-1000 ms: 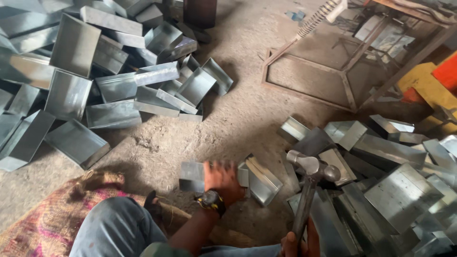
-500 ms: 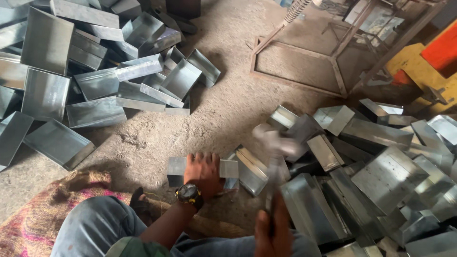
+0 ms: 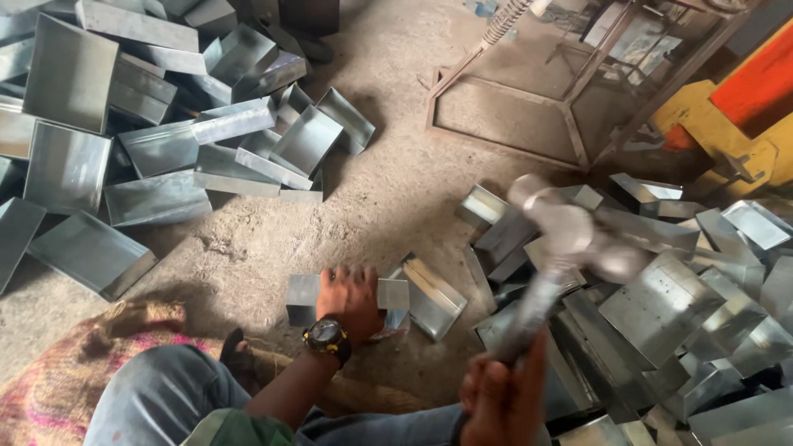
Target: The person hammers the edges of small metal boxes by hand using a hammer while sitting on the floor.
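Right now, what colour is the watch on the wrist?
Black with yellow accents, the watch, seen in the head view.

Dusty concrete floor [image 3: 396, 206], metal frame [image 3: 529, 107]
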